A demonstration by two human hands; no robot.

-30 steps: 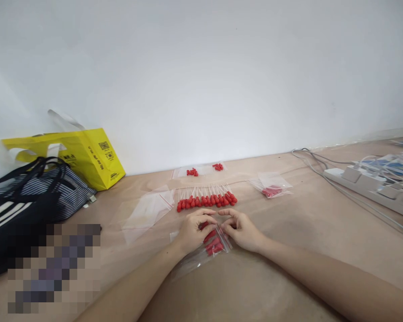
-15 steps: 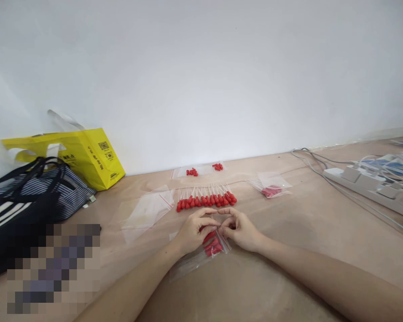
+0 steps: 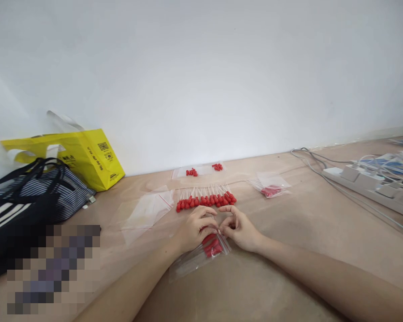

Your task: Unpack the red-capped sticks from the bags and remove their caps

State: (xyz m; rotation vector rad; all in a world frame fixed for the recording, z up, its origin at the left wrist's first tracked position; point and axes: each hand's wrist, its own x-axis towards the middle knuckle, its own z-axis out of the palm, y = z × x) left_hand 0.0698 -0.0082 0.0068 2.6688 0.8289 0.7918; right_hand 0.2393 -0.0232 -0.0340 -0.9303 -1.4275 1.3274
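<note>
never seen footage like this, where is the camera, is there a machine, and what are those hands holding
There is no machine here: these are a person's bare hands. The only view comes from a camera worn on that person's head, looking forward and down. The left hand and right hand meet at the edge of a clear zip bag with red pieces inside. On the table, just beyond them, lies a row of red-ended pieces with thin clear stems. Flat clear bags lie to the left, with a yellow bag farther off; a white power strip sits on the right.
</note>
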